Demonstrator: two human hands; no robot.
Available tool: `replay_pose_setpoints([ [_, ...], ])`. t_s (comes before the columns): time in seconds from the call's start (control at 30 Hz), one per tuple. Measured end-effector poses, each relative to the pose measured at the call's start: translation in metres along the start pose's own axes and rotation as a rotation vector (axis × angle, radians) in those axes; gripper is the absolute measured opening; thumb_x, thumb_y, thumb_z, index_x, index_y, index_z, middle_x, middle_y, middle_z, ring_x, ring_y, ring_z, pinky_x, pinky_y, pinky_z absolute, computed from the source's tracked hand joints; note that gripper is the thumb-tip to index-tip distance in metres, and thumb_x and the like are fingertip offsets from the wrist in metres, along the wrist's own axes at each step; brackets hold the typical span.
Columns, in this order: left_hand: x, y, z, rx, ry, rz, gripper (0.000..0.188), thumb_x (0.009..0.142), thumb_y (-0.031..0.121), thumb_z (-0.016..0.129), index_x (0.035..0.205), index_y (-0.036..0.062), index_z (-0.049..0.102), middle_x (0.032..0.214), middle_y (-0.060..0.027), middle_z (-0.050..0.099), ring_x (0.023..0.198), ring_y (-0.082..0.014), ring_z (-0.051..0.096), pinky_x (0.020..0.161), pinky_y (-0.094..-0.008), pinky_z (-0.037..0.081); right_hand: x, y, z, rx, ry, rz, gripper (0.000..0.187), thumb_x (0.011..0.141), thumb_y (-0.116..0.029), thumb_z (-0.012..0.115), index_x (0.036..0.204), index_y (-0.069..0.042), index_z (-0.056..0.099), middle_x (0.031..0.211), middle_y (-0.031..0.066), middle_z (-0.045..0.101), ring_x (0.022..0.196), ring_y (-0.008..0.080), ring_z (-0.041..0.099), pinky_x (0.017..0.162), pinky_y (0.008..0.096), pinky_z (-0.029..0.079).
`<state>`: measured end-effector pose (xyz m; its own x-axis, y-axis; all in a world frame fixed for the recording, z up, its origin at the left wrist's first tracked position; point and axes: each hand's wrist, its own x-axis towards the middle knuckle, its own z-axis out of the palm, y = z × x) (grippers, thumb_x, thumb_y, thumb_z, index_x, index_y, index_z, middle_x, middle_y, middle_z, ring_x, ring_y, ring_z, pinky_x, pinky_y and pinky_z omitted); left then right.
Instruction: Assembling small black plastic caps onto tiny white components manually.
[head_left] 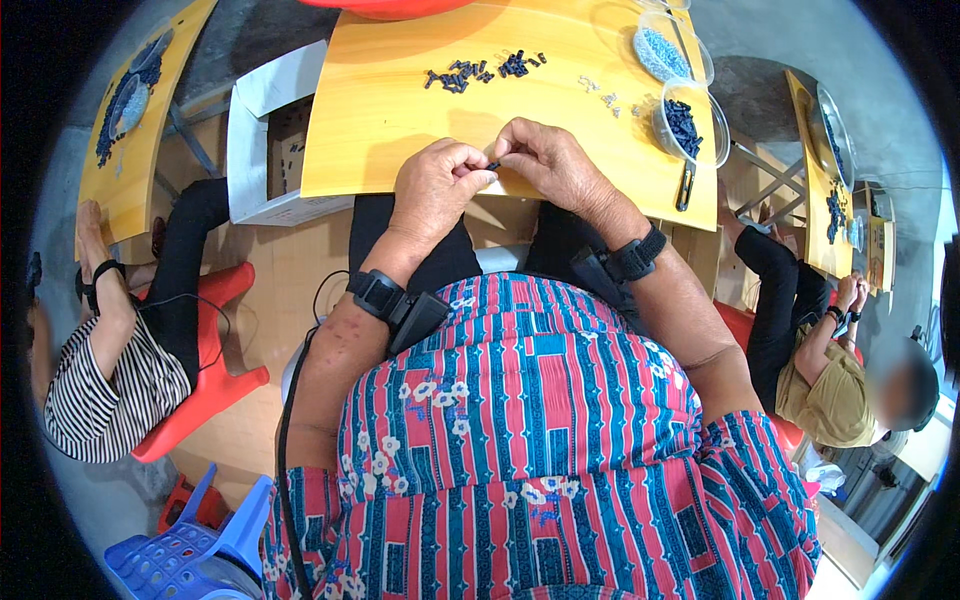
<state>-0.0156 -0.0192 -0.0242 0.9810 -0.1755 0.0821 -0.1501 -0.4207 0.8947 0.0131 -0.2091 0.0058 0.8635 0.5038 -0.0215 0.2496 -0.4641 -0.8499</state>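
Two bare hands meet just above the near edge of a yellow desk (380,140), with one small dark piece (494,167) between their fingertips. The left hand (432,188) pinches it from the left between thumb and forefinger, and the right hand (558,168) closes its thumb and forefinger on it from the right. Its long axis seems to run left to right, slanting a little, with the right end farther from the body; the fingers cover much of it, so I cannot tell which end is which. Well beyond the hands, toward the far side, loose dark pieces (460,76) lie in two adjoining groups, their long axes pointing every which way. To their right is a scatter of small clear pieces (611,100). Farther right stands a clear tub (724,140) of dark pieces, and beyond it, on the far right, a tub of light-blue bits (662,53). Near the tub of dark pieces, by the near right edge, a black-handled tool (685,187) lies with its long axis running near to far. Left of the desk sits an open white carton (255,125).
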Motion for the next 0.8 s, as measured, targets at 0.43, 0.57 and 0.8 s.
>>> replay_pose_setpoints([
  [0.43,-0.001,0.003,0.0,0.022,-0.012,0.025,0.016,0.075,0.01,0.076,0.086,0.0022,0.068,0.077,-0.005,0.063,0.066,-0.0126,0.06,0.063,-0.0263,0.05,0.002,0.002,0.0,0.052,-0.012,0.011,0.012,0.088,-0.002,0.061,0.098,-0.002,0.055,0.084,0.003,0.059,0.083,0.0091,0.056,0.077,0.0246,0.048],
  [0.57,-0.001,0.003,-0.001,0.048,-0.018,0.021,0.015,0.076,0.01,0.076,0.086,0.0021,0.068,0.078,-0.0053,0.063,0.066,-0.013,0.06,0.063,-0.0266,0.051,0.002,-0.005,0.0,-0.032,-0.014,0.012,0.013,0.088,-0.002,0.061,0.099,-0.003,0.055,0.082,0.0024,0.058,0.081,0.0097,0.057,0.075,0.0256,0.049],
  [0.8,0.0,0.004,0.0,0.046,-0.008,0.003,0.014,0.074,0.014,0.076,0.081,0.0042,0.069,0.08,-0.0084,0.066,0.07,-0.021,0.066,0.065,-0.0327,0.053,0.005,-0.021,0.004,-0.287,0.014,-0.047,0.016,0.083,-0.001,0.06,0.097,-0.003,0.053,0.083,0.0131,0.061,0.08,0.0269,0.064,0.072,0.0348,0.052],
])
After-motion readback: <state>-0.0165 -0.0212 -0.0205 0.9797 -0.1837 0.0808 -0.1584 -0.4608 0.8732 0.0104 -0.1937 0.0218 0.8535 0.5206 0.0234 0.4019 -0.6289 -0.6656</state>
